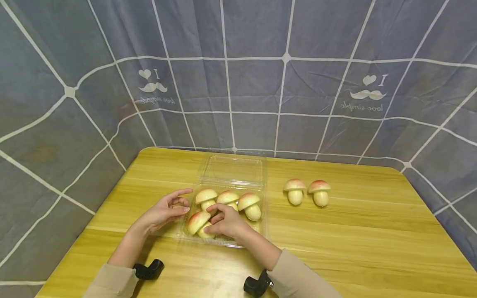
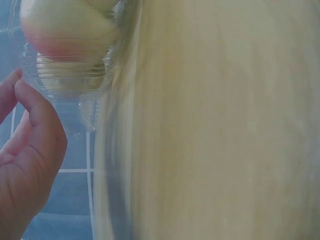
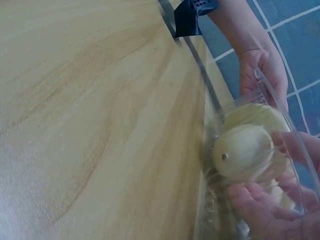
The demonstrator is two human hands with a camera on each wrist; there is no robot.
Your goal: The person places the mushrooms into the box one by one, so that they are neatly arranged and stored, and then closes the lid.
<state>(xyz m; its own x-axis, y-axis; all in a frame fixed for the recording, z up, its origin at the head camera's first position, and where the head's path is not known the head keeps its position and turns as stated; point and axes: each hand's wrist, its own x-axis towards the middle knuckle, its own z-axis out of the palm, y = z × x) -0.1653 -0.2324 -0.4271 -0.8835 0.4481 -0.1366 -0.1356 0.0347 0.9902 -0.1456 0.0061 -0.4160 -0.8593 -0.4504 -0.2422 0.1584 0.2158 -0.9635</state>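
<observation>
Step, I judge: seating a mushroom point(image 1: 197, 222) in the box's point(image 1: 257, 227) near left corner | right hand point(image 1: 230, 224): grasping it | left hand point(image 1: 165, 213): released, beside the left wall | next, I'd say: let go, reach right for two loose mushrooms point(image 1: 295, 196)

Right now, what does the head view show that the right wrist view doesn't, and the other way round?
Only the head view shows the two mushroom-shaped pieces lying to the right of the clear container and the white moustache prints on the backdrop.

Only the right wrist view shows a small dark mark on a pale rounded piece in the container, and holes in a black wrist device.

Both show the left hand, right hand, container, grid-patterned backdrop and wooden tabletop.
</observation>
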